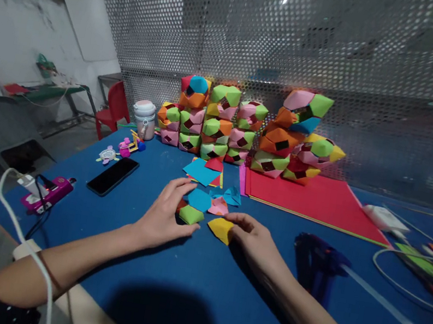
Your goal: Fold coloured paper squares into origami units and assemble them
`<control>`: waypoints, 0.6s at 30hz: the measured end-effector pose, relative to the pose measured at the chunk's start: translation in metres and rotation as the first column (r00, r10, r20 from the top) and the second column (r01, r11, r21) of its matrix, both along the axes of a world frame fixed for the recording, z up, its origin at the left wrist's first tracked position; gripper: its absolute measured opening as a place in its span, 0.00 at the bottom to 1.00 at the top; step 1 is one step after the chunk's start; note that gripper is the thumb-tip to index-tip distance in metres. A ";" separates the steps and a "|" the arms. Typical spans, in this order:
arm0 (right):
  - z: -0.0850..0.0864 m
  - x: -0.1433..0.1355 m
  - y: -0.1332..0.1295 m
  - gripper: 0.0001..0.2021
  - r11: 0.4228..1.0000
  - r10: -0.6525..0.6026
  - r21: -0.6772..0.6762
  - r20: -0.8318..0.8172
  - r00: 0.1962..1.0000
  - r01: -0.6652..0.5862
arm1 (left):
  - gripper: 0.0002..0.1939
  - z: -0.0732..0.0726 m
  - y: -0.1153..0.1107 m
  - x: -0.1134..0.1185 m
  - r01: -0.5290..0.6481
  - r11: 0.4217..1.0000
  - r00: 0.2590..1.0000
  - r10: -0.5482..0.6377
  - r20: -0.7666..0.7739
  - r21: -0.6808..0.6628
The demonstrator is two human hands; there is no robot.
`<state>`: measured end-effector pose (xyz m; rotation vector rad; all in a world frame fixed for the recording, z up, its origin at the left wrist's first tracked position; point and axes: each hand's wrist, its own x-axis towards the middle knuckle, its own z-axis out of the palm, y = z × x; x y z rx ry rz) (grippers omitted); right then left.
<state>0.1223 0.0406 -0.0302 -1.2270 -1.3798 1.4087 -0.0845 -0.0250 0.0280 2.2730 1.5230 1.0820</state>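
Note:
My left hand (165, 207) curves around a partly joined folded-paper model with a blue piece (199, 200), a green piece (191, 215) and a bit of orange. Its thumb lies along the near side and its fingers along the far side. Between thumb and fingers of my right hand (253, 240) is a yellow folded paper piece (220, 229), pinched by its right end. A pink folded piece (218, 205) sits just beyond the yellow one; whether it joins the model I cannot tell. Loose blue folded pieces (232, 195) lie behind it.
Finished paper models (216, 129) stand stacked along the perforated metal panel (237, 38). Red paper sheets (313, 200) and blue paper (201, 171) lie in front. A glue gun (320, 257) rests at right. At left are a phone (113, 176) and a purple power strip (48, 195) with cables.

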 end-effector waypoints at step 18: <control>-0.003 0.009 -0.008 0.13 0.738 -0.110 0.542 0.685 0.720 -0.402 | 0.36 -0.012 0.003 -0.001 -0.072 0.996 0.994 0.067 -0.092 -0.054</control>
